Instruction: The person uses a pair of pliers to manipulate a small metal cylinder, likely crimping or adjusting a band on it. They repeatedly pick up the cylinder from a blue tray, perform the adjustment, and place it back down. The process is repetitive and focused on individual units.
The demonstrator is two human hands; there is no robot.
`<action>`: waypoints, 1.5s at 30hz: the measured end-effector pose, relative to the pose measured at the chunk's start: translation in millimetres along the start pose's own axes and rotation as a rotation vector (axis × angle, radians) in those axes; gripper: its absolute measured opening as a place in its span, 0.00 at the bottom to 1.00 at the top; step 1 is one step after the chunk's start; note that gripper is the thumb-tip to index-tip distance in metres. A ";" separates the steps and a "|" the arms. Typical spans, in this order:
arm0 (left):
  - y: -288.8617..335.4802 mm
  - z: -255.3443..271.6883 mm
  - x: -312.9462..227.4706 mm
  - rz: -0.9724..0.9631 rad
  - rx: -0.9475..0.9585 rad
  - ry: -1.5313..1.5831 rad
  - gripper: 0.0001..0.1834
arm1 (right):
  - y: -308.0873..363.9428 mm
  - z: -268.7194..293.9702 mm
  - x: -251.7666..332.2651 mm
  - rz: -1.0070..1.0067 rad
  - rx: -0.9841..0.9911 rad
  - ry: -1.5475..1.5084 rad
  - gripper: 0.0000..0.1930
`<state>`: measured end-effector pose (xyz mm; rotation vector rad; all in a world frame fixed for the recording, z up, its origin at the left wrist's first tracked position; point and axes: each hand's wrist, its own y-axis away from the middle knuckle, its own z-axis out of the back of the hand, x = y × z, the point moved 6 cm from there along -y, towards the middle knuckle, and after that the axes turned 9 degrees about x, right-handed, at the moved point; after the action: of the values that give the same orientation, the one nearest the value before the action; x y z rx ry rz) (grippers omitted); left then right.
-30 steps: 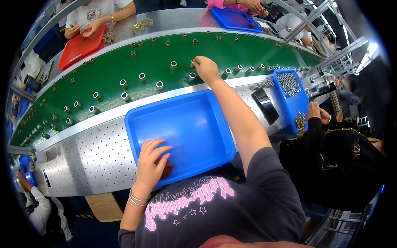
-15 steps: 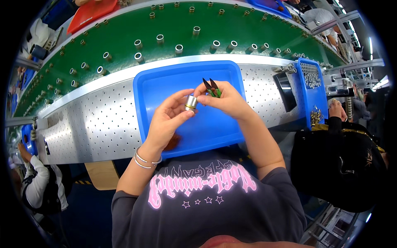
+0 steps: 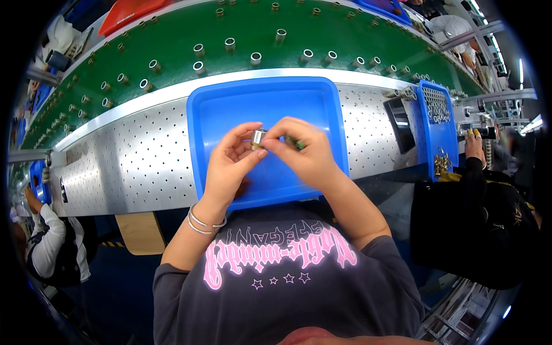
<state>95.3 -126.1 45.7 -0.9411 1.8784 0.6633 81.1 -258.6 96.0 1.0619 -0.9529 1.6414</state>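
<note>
My left hand [image 3: 231, 164] holds a short silver metal sleeve [image 3: 259, 135] with a yellowish band near its lower end, gripped between thumb and fingers. Close on its right, my right hand [image 3: 307, 154] has its thumb and fingertips against the sleeve's side. Tucked in that same hand are small green-handled snips [image 3: 296, 142]; their blades are hidden by the fingers. Both hands are above a large blue tray [image 3: 202, 109]. A dark reddish-brown thing in the tray is mostly covered by my left wrist.
Beyond the tray runs a green belt [image 3: 172, 52] carrying several upright metal sleeves. A perforated metal bench [image 3: 132, 155] extends to both sides. At right lie a black flat device [image 3: 399, 125] and a blue tray [image 3: 428, 138] with rings and brass-coloured parts. Co-workers sit left and right.
My right hand has rolled over and its fingers have closed in on the sleeve; the snips' dark tips, visible before, are now out of sight. The left hand has shifted slightly left with the sleeve.
</note>
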 end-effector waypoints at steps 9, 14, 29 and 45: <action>3.7 -6.0 3.1 0.126 0.027 0.379 0.24 | 13.9 -3.0 -22.2 -0.161 -0.017 -0.744 0.04; 3.9 -3.1 7.5 0.114 0.023 0.349 0.23 | 9.3 -5.9 -13.8 -0.064 -0.037 -0.600 0.05; 1.2 0.5 0.6 0.056 -0.010 0.185 0.25 | 20.3 6.6 -23.4 -0.264 -0.075 -0.220 0.06; 2.0 -8.0 3.8 0.185 0.081 0.195 0.28 | 13.2 32.8 -32.5 -0.221 -0.203 -0.531 0.05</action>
<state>88.7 -132.4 46.0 -0.8107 2.1678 0.6170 81.8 -301.6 74.6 1.4361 -1.2594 1.0718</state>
